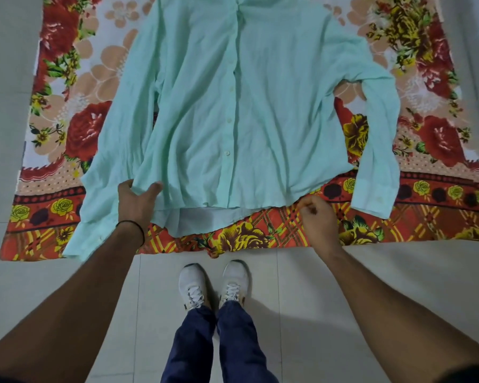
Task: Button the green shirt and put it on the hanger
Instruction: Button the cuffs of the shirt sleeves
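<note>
Left hand [137, 201] grips green shirt [233, 106] hem, right hand [317, 217] curled at hem edge, grasp unclear, floral sheet [260, 236] beneath

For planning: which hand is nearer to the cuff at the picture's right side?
Right. The right hand pinches the green shirt hem just beside that cuff; the left hand grips the hem far across.

Home rm, tiled floor [398, 286], floral bedsheet [440, 134] spread out

Shirt [233, 106] flat on blanket [260, 233]
</note>
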